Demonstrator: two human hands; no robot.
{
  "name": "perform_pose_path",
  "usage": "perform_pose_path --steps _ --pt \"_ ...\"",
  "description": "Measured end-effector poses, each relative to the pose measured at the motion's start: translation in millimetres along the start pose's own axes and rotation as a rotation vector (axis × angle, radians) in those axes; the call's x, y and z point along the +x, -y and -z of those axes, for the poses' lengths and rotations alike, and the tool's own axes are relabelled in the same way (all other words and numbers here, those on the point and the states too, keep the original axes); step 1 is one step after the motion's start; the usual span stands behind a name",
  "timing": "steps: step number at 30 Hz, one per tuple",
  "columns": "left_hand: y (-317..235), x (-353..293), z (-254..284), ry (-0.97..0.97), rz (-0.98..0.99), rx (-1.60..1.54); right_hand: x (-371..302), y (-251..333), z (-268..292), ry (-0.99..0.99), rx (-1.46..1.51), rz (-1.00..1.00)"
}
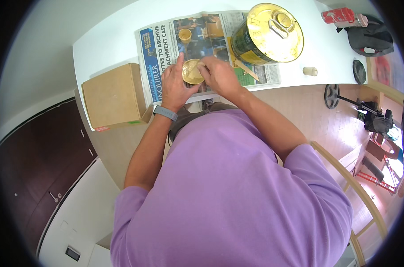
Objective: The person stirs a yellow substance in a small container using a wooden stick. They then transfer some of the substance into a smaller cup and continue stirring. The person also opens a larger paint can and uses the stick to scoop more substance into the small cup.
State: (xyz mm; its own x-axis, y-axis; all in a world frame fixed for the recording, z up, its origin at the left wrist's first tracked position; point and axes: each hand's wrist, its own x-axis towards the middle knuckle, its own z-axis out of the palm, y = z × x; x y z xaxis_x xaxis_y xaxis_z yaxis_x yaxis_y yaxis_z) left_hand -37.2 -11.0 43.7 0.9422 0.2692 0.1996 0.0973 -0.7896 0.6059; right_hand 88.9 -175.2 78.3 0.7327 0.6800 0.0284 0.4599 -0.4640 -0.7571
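A small round tub with a pale yellowish filling stands over the spread newspaper. My left hand is wrapped round its left side, thumb and fingers at the rim. The fingers of my right hand are pinched together at the tub's right edge, over the filling; whatever they hold is hidden. Just above the tub lies a small round cap or cup. To the right of my right hand, a flat wooden stick rests beside a large metal can with a golden top and a wire handle.
A cardboard box sits on the white table at the left. On the right are a small pale cylinder, a black disc, a red bottle and a black bag. A wooden railing runs behind on the right.
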Motion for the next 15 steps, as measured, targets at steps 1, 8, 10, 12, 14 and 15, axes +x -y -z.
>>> perform_pose_path --steps 1,8,10,12,14,15 --pt "1 1 0 -0.014 0.001 0.002 -2 -3 1 0.013 -0.031 0.008" --pt "3 -1 -6 0.018 -0.009 0.026 12 -2 -6 -0.041 -0.012 -0.021" --pt "3 -1 -7 -0.006 -0.013 0.005 4 7 -5 0.035 -0.004 -0.02" --pt "3 -2 -6 -0.014 -0.009 0.003 -2 6 -4 0.052 -0.023 0.004" --pt "3 -3 -5 -0.007 0.005 0.02 -7 -9 1 0.009 -0.067 0.054" --pt "3 -4 -6 -0.012 0.009 0.021 -3 -9 3 -0.003 -0.083 0.025"
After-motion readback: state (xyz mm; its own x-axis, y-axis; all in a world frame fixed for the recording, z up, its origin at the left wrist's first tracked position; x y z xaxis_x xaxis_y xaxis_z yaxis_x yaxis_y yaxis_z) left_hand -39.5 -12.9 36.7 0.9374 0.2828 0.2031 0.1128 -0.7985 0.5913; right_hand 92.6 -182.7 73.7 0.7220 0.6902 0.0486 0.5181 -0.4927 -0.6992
